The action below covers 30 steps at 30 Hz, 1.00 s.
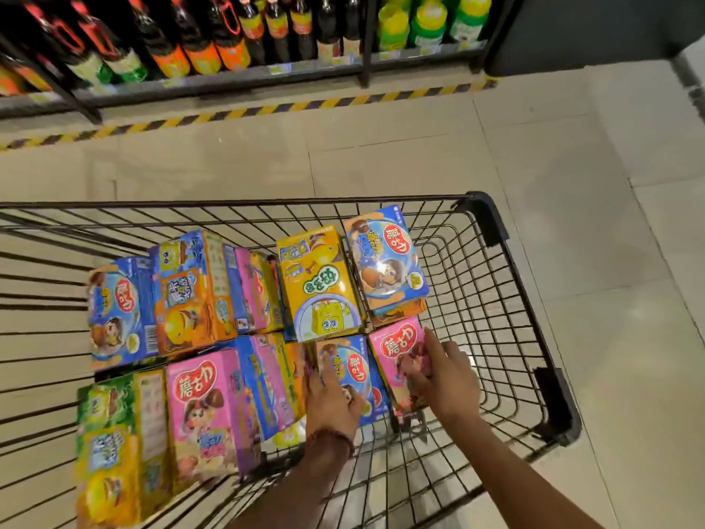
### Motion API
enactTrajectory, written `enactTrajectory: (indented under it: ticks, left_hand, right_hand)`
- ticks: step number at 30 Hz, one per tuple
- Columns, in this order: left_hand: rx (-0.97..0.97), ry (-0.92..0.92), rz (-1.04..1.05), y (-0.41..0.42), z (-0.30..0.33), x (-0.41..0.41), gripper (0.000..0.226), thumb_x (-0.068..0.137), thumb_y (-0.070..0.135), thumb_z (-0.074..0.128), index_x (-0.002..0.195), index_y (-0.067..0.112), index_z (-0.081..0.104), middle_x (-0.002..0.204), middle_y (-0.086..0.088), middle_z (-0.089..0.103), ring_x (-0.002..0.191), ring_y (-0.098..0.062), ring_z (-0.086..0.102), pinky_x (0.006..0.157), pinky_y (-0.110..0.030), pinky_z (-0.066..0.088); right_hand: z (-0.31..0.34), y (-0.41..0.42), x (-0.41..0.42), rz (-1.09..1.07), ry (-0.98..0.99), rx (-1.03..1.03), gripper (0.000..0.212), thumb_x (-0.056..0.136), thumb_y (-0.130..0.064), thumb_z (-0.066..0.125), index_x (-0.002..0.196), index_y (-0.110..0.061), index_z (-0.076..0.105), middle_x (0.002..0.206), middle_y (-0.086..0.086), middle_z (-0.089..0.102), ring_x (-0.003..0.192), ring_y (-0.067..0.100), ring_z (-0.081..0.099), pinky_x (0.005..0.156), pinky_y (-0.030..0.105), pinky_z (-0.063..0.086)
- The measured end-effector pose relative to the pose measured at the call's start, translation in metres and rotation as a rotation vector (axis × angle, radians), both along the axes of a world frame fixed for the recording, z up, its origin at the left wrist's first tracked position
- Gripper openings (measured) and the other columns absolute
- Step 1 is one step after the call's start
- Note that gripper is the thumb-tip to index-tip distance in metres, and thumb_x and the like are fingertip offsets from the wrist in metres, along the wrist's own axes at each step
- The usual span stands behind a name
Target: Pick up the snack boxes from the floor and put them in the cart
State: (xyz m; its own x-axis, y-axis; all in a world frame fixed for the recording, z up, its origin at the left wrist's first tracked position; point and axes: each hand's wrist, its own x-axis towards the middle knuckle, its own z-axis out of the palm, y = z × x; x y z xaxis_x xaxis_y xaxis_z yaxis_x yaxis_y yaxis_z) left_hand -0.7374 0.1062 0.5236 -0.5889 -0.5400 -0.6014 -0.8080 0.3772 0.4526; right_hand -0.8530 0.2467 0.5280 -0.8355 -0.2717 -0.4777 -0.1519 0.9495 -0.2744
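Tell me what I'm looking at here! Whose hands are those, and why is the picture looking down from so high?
There is no machine here, only a person. A camera worn on the head looks forward and down, so you see what that person sees: two bare arms reaching into a black wire shopping cart. The cart holds many bright snack boxes, such as a yellow box and a big pink box. The left hand rests on a blue box. The right hand grips a pink box beside it, at the cart's right end. Beyond the cart are a pale tiled floor and a shelf of bottles. No boxes show on the floor.
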Motion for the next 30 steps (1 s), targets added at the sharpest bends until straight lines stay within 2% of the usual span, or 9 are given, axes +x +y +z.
enactTrajectory:
  ticks: [5,10,15,17,19,22,24,27,30]
  left_hand:
    - [-0.047,0.018,-0.208,-0.007,0.017,0.006,0.089,0.088,0.048,0.056,0.152,0.021,0.000,0.156,-0.009,0.007,0.145,-0.025,0.005,0.117,-0.030,0.018]
    - [-0.077,0.109,-0.413,-0.009,0.047,0.012,0.077,0.089,0.056,0.051,0.150,0.024,0.017,0.158,-0.001,0.012,0.144,-0.019,0.011,0.114,-0.026,0.012]
    - [-0.104,0.209,-0.602,-0.008,0.094,0.022,0.083,0.082,0.065,0.052,0.148,0.020,0.028,0.153,-0.004,0.028,0.140,-0.019,0.025,0.110,-0.028,0.022]
    - [-0.088,0.254,-0.646,-0.005,0.114,0.034,0.098,0.067,0.080,0.040,0.144,0.019,0.036,0.147,-0.005,0.039,0.135,-0.018,0.036,0.107,-0.027,0.028]
    - [-0.082,0.296,-0.708,-0.001,0.131,0.050,0.106,0.056,0.082,0.031,0.142,0.020,0.041,0.143,-0.005,0.046,0.131,-0.019,0.042,0.107,-0.026,0.031]
    - [-0.121,0.276,-0.904,0.005,0.149,0.077,0.109,0.052,0.088,0.037,0.143,0.027,0.038,0.142,0.000,0.046,0.130,-0.018,0.043,0.108,-0.030,0.030]
    - [-0.172,0.264,-1.063,0.009,0.155,0.092,0.114,0.047,0.094,0.025,0.144,0.033,0.035,0.141,0.004,0.047,0.130,-0.016,0.042,0.109,-0.033,0.028]
    - [-0.251,0.212,-1.195,0.008,0.152,0.108,0.110,0.049,0.087,0.014,0.146,0.036,0.028,0.143,0.006,0.045,0.130,-0.016,0.040,0.106,-0.029,0.026]
    - [-0.255,0.142,-1.255,0.004,0.142,0.116,0.102,0.058,0.084,0.013,0.149,0.037,0.015,0.149,0.006,0.038,0.134,-0.015,0.035,0.104,-0.029,0.023]
  right_hand:
    - [0.024,0.001,0.015,-0.048,0.092,-0.042,0.067,0.090,-0.049,0.056,0.146,-0.020,0.035,0.127,0.006,0.053,0.112,0.025,0.051,0.083,0.036,0.046]
    - [0.057,0.013,0.033,-0.018,0.241,-0.074,0.053,0.091,-0.039,0.057,0.136,-0.012,0.048,0.126,0.008,0.058,0.113,0.027,0.053,0.085,0.037,0.045]
    - [0.084,0.026,0.063,-0.066,0.360,0.008,0.050,0.090,-0.042,0.054,0.129,-0.010,0.055,0.120,0.011,0.063,0.111,0.031,0.056,0.089,0.040,0.046]
    - [0.092,0.031,0.083,-0.123,0.434,-0.015,0.052,0.084,-0.044,0.049,0.118,-0.007,0.062,0.108,0.014,0.067,0.101,0.035,0.061,0.082,0.043,0.049]
    - [0.100,0.033,0.110,-0.198,0.516,-0.044,0.054,0.076,-0.044,0.051,0.114,-0.007,0.064,0.106,0.014,0.067,0.100,0.036,0.060,0.082,0.046,0.048]
    - [0.109,0.035,0.152,-0.290,0.530,-0.030,0.059,0.072,-0.045,0.064,0.118,-0.007,0.062,0.116,0.016,0.063,0.109,0.038,0.055,0.085,0.049,0.046]
    - [0.109,0.034,0.176,-0.313,0.468,-0.029,0.070,0.069,-0.051,0.066,0.121,-0.004,0.060,0.117,0.021,0.061,0.109,0.042,0.056,0.083,0.050,0.048]
    - [0.104,0.028,0.197,-0.366,0.396,-0.083,0.085,0.071,-0.061,0.045,0.127,0.001,0.054,0.110,0.022,0.064,0.104,0.042,0.057,0.079,0.048,0.050]
    - [0.102,0.018,0.202,-0.452,0.294,-0.097,0.092,0.075,-0.066,0.037,0.141,-0.002,0.038,0.120,0.015,0.061,0.115,0.034,0.048,0.087,0.043,0.045]
